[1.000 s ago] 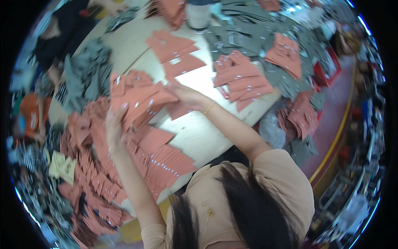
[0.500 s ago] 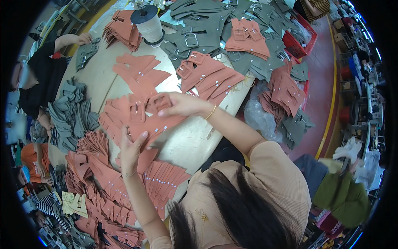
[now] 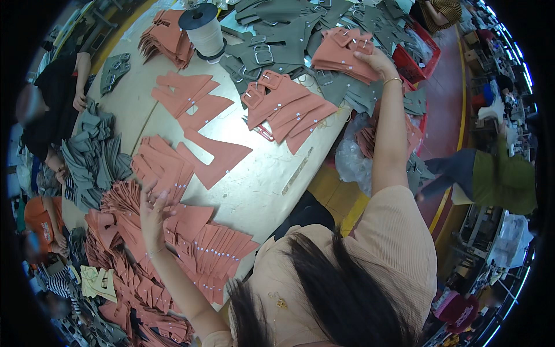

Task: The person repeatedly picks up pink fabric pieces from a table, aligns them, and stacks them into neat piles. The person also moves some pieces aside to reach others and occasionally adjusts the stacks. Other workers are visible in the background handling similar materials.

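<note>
My right hand (image 3: 378,62) is stretched to the far right, its fingers closed on the edge of a coral buckled piece (image 3: 342,56) over a stack of similar ones. Two square coral-covered buckles sit along that piece's top. At the near left, my left hand (image 3: 154,213) hovers with fingers apart and nothing in it. Under and beside it lie fanned coral cut pieces (image 3: 222,248) with small white marks. Flat coral pieces without buckles (image 3: 214,159) are spread in the middle of the table. Another fanned buckled stack (image 3: 286,107) lies right of them, with small red-handled snips (image 3: 265,132) at its edge.
Grey-green buckled pieces (image 3: 272,52) cover the table's far side. A white thread spool (image 3: 203,32) stands by a coral stack (image 3: 167,37). Grey-green bundles (image 3: 92,156) lie left, near a co-worker in black (image 3: 52,110). A red crate (image 3: 419,55) stands beyond the right edge.
My right hand has carried a buckled coral piece from the middle to the far-right stack. My left hand has let go and drawn back toward the near left.
</note>
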Available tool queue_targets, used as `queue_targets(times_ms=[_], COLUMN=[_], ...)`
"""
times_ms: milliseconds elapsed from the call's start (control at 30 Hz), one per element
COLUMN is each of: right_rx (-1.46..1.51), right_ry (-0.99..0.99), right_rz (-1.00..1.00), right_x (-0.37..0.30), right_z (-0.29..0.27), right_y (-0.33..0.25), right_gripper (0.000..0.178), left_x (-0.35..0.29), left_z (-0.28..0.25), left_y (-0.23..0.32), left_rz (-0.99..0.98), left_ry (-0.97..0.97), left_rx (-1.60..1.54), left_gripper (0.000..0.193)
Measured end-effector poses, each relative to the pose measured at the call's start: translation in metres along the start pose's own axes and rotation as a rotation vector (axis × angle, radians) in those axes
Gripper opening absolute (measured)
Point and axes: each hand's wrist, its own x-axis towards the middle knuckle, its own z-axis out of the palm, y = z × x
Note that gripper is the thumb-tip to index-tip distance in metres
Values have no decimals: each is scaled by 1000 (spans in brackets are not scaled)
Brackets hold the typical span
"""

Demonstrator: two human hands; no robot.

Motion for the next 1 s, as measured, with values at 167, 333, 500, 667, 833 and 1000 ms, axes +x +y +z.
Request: queue_targets(times_ms=[167,333,500,667,833,1000], right_rx=[-172,-606,-792,-574,-528,-401], right_ry=[-69,363,569,478,203,-308], right_rz=[-216,-416,-536,-673,-1001,-976], right_x=[12,15,-14,-57,-107,-168], right_z=[-21,-11,3,45,123,227], right_y=[25,33,11,-42,-67,-41], right_gripper=[68,91,78,52,34,27], left_x=[10,45,76,88,91,87], left_z=[-36,-73,-62,-45,-42,-36], left_y=[-30,-85,-118,-123,-124,-116], left_rz=[-46,45,44,109,72,28], left_ry=[81,169,349,464,478,477], left_rx=[46,102,479,627,691,621], left_gripper=[47,44,47,60,63,55])
